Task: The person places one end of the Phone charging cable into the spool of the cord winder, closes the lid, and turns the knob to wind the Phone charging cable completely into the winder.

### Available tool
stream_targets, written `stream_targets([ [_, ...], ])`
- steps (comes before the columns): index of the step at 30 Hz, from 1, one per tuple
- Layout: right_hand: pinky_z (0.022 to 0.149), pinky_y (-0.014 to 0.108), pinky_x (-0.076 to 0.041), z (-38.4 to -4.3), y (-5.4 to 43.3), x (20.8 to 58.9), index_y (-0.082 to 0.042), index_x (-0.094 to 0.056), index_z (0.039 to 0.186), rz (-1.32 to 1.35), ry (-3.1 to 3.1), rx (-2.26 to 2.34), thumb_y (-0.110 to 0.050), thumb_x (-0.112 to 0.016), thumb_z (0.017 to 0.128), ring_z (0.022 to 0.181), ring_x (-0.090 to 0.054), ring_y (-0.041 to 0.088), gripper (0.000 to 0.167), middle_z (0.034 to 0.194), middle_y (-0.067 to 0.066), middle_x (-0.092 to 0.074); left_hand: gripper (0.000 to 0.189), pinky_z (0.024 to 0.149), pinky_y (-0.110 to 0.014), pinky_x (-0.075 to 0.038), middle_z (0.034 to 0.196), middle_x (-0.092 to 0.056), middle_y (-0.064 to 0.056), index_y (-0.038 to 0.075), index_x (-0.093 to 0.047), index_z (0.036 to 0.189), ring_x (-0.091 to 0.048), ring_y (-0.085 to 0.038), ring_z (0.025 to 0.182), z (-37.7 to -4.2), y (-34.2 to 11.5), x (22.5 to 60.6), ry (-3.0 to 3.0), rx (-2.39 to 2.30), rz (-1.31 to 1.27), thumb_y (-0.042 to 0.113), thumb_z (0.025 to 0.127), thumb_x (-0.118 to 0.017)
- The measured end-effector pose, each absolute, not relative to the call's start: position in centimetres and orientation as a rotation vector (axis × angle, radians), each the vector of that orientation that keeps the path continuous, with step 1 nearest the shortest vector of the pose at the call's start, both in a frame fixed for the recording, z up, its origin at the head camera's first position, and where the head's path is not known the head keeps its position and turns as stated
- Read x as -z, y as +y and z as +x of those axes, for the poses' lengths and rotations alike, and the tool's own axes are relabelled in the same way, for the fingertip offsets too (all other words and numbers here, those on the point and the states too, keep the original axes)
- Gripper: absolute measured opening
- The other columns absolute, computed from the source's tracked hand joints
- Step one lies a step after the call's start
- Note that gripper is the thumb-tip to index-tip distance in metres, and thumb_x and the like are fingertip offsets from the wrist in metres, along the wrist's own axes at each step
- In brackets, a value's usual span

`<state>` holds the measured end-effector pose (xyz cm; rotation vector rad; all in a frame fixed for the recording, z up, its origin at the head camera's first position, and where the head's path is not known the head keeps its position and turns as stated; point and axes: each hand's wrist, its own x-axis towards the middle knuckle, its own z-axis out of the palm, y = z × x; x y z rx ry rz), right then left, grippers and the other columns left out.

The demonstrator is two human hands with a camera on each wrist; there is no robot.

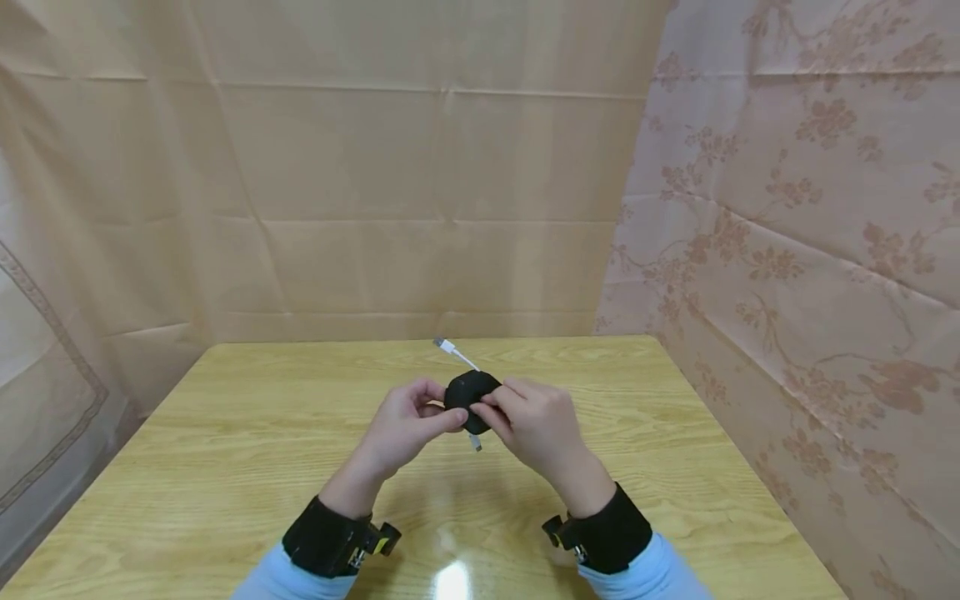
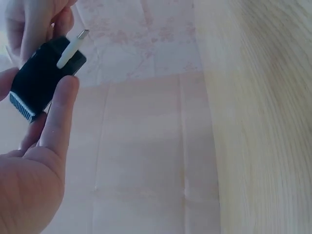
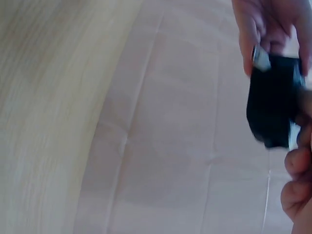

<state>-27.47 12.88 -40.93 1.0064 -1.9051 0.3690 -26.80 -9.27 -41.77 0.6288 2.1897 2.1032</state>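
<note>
A small black angular block point(image 1: 470, 388) is held between both hands above the table. A white USB cable goes with it: the larger plug point(image 1: 446, 345) sticks out on the far side and a slim plug point(image 1: 476, 442) shows below. In the left wrist view, the slim white plug point(image 2: 72, 50) lies along a face of the block point(image 2: 38, 78), which has a ridged edge. My left hand point(image 1: 405, 423) grips the block's left side between thumb and fingers. From the right, my right hand point(image 1: 542, 422) pinches its edge; its fingertips partly hide that side.
Beneath the hands is a wood-grain table point(image 1: 247, 450), with its far edge against a beige curtain point(image 1: 360, 183). A pink floral cloth point(image 1: 795, 250) hangs along the right side. Black straps with small cameras point(image 1: 611, 529) circle both wrists.
</note>
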Motion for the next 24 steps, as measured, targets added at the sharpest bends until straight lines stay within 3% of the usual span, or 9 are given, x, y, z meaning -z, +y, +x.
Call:
stream_targets([
  [3, 0.042, 0.021, -0.039, -27.2, 12.2, 41.3, -0.011, -0.061, 0.075, 0.939, -1.929, -0.369, -0.025, -0.07, 0.097, 0.047, -0.047, 0.009, 0.027, 0.065, -0.002, -0.055, 0.027, 0.077, -0.034, -0.059, 0.098, -0.071, -0.017, -0.008, -0.06, 0.102, -0.074, -0.032, 0.086, -26.9, -9.0, 42.1, 2.22, -2.139, 0.666, 0.006, 0.089, -0.079],
  [8, 0.039, 0.019, -0.027, -26.6, 11.0, 42.0, -0.013, -0.052, 0.07, 0.758, -2.009, -0.457, -0.017, -0.067, 0.095, 0.043, -0.037, 0.006, 0.029, 0.06, -0.004, -0.046, 0.026, 0.071, -0.033, -0.059, 0.095, -0.071, -0.015, -0.007, -0.062, 0.102, -0.074, -0.035, 0.081, -27.0, -8.5, 42.6, 2.272, -2.185, 0.694, 0.005, 0.087, -0.08],
  [14, 0.04, 0.023, -0.026, -25.9, 10.0, 42.3, -0.014, -0.051, 0.069, 0.573, -2.149, -0.645, -0.018, -0.067, 0.096, 0.044, -0.035, 0.006, 0.032, 0.057, -0.008, -0.04, 0.026, 0.071, -0.031, -0.059, 0.096, -0.069, -0.016, -0.007, -0.062, 0.101, -0.071, -0.048, 0.086, -27.2, -8.2, 43.1, 2.249, -2.209, 0.702, 0.003, 0.087, -0.08],
  [24, 0.042, 0.021, -0.028, -26.3, 10.4, 42.4, -0.016, -0.061, 0.073, 0.589, -2.137, -0.743, -0.02, -0.075, 0.094, 0.046, -0.036, 0.001, 0.026, 0.057, -0.013, -0.044, 0.029, 0.073, -0.032, -0.059, 0.094, -0.07, -0.014, -0.005, -0.062, 0.1, -0.074, -0.027, 0.083, -27.5, -8.5, 42.8, 2.325, -2.144, 0.606, 0.009, 0.085, -0.082],
])
